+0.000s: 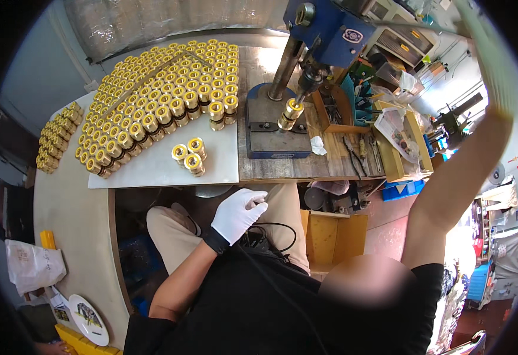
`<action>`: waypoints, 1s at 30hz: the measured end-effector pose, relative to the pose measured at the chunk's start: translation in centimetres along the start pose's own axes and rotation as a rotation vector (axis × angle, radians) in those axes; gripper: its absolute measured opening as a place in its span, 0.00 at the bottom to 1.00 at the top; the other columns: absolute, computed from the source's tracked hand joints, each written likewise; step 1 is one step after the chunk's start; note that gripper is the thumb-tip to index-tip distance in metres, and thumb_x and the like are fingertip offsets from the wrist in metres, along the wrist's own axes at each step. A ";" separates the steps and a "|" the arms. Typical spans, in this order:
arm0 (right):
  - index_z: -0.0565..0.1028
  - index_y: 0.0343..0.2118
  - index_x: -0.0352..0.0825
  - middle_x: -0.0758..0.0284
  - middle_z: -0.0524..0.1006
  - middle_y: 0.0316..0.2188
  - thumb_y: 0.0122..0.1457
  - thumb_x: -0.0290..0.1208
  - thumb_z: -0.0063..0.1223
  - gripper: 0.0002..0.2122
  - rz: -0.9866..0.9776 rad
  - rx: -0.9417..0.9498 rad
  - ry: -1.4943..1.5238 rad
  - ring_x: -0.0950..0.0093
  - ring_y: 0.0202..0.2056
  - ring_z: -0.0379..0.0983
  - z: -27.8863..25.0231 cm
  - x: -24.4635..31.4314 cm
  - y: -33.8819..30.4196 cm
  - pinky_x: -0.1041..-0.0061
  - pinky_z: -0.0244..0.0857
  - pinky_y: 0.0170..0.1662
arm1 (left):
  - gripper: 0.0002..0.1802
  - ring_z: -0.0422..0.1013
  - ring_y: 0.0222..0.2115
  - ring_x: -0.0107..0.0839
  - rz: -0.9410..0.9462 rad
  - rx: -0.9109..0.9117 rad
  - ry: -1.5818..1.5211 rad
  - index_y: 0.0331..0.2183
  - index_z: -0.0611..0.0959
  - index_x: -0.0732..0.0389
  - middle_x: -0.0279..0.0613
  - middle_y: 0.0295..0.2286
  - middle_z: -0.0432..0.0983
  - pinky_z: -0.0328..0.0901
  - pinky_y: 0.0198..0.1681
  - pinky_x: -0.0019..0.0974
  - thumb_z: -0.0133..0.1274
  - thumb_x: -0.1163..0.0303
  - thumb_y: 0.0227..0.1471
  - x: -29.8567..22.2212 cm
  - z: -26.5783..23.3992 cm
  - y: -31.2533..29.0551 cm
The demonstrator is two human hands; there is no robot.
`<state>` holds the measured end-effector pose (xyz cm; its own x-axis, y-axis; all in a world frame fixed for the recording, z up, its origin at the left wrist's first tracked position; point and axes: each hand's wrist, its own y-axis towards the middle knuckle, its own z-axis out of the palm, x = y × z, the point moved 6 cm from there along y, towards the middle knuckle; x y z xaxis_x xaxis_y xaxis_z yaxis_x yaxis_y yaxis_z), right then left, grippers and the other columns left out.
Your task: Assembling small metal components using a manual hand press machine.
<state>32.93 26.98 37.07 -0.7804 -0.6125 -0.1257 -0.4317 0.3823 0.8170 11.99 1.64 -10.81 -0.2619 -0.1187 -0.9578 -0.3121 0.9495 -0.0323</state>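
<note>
My left hand (239,215), in a white glove with a dark cuff, hovers over my lap with its fingers curled in; nothing shows in it. Far up at the right, my gloved right hand (495,59) is raised, slightly blurred, at the end of the drill press lever (415,25), apparently gripping it. Under the spindle of the blue drill press (336,35) a brass fitting (291,112) stands on the press base (277,142), with the tool's tip at its top. Three brass fittings (194,164) stand together on the white board (220,168) nearer to me.
Rows of stacked brass fittings (152,97) fill the board's back, with a thin strip (135,89) lying across them. More fittings (58,139) stand at the far left. Right of the press lie pliers (352,155), a wooden tray (330,118) and a yellow box (398,168).
</note>
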 end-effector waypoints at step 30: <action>0.76 0.64 0.35 0.60 0.82 0.51 0.67 0.30 0.61 0.22 0.502 0.430 0.488 0.74 0.49 0.80 13.8 6.5 -23.4 0.71 0.73 0.56 | 0.35 0.67 0.61 0.55 1.263 0.061 0.122 0.48 0.82 0.64 0.51 0.53 0.75 0.59 0.68 0.54 0.66 0.46 0.48 -22.4 10.4 6.0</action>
<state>31.71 23.55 9.34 -0.6850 -0.4918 0.5375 -0.2966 0.8621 0.4109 25.45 13.01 7.47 -0.4289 0.8524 -0.2992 0.2566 0.4325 0.8644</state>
